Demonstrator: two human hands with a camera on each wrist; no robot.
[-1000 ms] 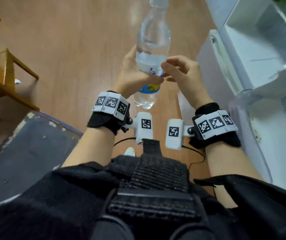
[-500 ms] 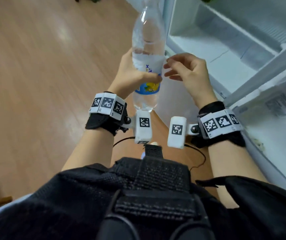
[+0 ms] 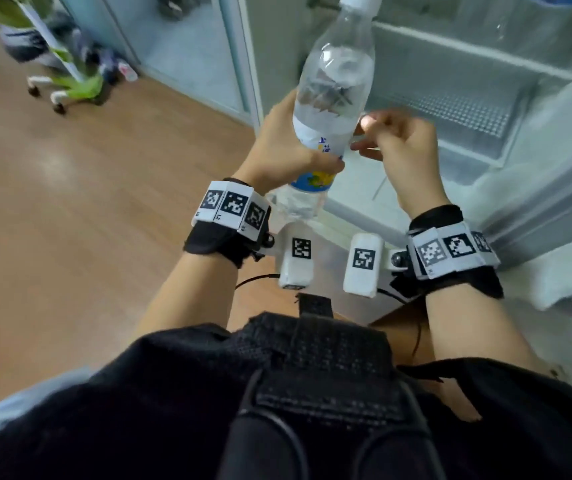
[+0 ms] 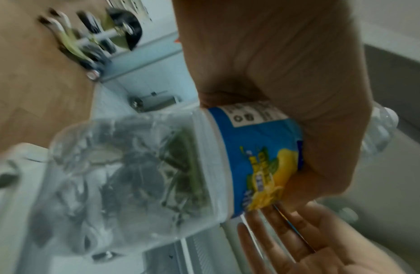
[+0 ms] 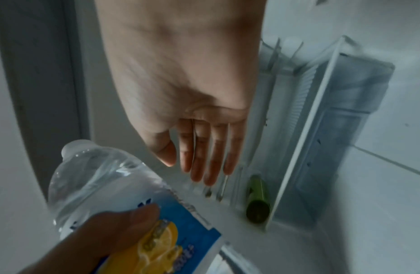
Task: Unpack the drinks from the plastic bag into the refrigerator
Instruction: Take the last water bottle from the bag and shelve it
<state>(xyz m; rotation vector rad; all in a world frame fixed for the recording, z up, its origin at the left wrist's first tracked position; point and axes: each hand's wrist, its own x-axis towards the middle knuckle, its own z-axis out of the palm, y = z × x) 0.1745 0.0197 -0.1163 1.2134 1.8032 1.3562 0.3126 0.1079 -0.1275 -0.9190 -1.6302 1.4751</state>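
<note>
A clear plastic drink bottle (image 3: 333, 88) with a white, blue and yellow label is held up in front of the open refrigerator (image 3: 450, 109), cap end away from me. My left hand (image 3: 288, 150) grips the bottle (image 4: 157, 166) round its label, thumb across the front (image 5: 133, 218). My right hand (image 3: 395, 140) hovers just right of the bottle (image 5: 105, 178), fingers loose and straight (image 5: 204, 153), holding nothing. The plastic bag is not in view.
The refrigerator's white shelves and a ribbed drawer front (image 3: 457, 116) lie ahead and to the right. A green bottle (image 5: 256, 200) lies inside on a shelf. The open door (image 3: 554, 216) stands at the right. A wheeled green cart (image 3: 66, 77) stands on the wooden floor at far left.
I have turned toward the refrigerator, whose interior now fills the view ahead. The bottle stays in my left hand and has risen; my right hand stays beside it, apart.
</note>
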